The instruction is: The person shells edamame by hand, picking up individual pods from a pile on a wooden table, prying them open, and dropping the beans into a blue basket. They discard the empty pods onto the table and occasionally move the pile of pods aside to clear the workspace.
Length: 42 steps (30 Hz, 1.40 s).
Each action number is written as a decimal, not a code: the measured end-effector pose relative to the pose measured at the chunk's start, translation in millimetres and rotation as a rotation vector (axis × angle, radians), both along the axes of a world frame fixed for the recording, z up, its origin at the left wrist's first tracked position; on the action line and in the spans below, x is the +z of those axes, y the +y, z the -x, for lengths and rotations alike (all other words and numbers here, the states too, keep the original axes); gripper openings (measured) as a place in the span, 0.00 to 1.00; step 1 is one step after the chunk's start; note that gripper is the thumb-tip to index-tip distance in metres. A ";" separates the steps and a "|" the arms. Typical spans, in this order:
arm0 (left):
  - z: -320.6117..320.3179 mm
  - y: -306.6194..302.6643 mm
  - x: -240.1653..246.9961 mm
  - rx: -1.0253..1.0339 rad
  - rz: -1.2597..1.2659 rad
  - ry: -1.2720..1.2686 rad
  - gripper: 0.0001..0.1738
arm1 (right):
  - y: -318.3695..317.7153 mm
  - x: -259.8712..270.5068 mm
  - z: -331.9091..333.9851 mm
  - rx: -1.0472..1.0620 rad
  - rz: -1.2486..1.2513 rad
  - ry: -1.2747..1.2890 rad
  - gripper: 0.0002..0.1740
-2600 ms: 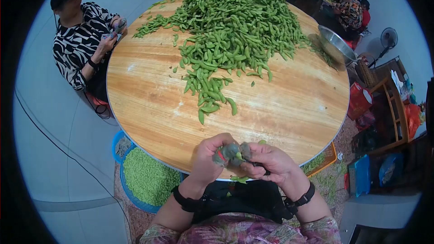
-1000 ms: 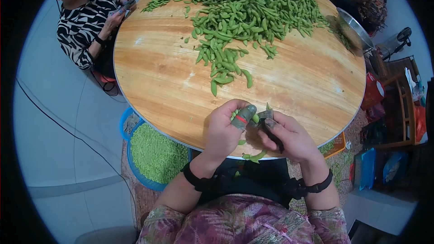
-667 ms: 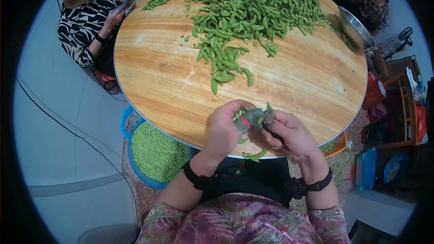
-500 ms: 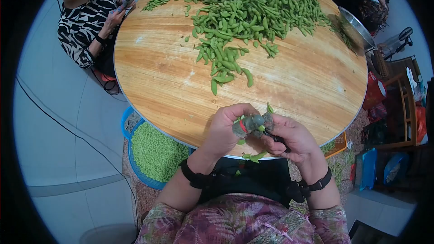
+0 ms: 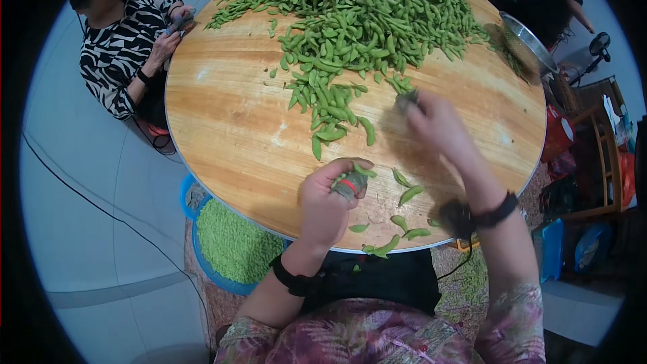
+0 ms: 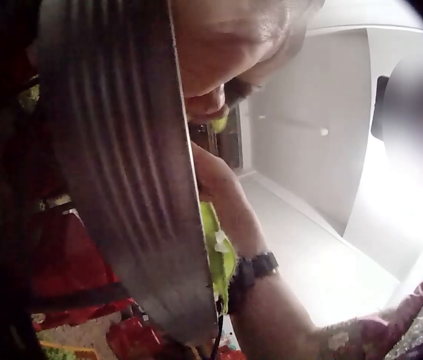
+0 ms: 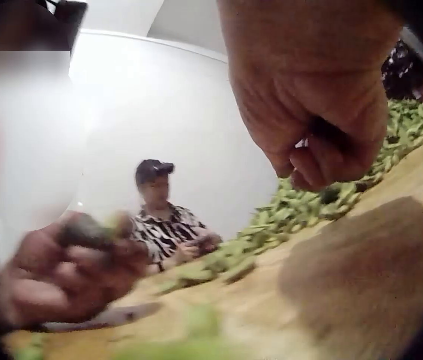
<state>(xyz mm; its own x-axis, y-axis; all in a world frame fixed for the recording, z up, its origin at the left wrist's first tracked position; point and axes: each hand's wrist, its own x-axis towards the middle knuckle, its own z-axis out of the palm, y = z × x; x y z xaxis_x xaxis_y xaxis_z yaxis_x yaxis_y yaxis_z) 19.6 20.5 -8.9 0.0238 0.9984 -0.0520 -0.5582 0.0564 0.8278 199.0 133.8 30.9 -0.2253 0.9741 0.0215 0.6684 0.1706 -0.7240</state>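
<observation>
My left hand [image 5: 327, 205] is held over the near edge of the round wooden table [image 5: 236, 141], gripping a green edamame pod [image 5: 364, 170] between thumb and curled fingers. A grey cover with a red band wraps that thumb. My right hand [image 5: 437, 123] reaches forward, its grey-covered fingertips right at a small cluster of pods [image 5: 400, 83]. In the right wrist view its fingers bend inward and their tips are mostly hidden. Between me and the pile lie several loose pods [image 5: 410, 194]. A large heap of edamame pods [image 5: 371, 13] covers the far side.
On the left sits a person in a zebra-print shirt [image 5: 108, 54]. Shelled beans [image 5: 239, 243] fill a blue tub [image 5: 197, 246] below the table's left edge. A metal basin [image 5: 532, 47] leans at the right rim. Behind it are a fan [image 5: 600, 44] and a wooden chair [image 5: 600, 155].
My right hand has parted from the left and moved forward to the pod cluster. Several loose pods now show on the table where it was. The left hand has shifted slightly left.
</observation>
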 end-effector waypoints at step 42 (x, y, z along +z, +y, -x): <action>-7.2 -8.4 14.0 -0.375 0.055 -0.211 0.05 | -118.2 4.2 -8.3 0.133 0.978 1.094 0.08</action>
<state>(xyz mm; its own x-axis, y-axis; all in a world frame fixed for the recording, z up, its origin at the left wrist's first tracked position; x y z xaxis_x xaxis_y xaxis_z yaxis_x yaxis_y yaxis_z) 26.8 12.1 5.1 0.4002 0.9145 -0.0599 -0.6473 0.3283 0.6879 207.2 15.6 35.1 -0.6176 0.6749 -0.4038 -0.2563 -0.6582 -0.7079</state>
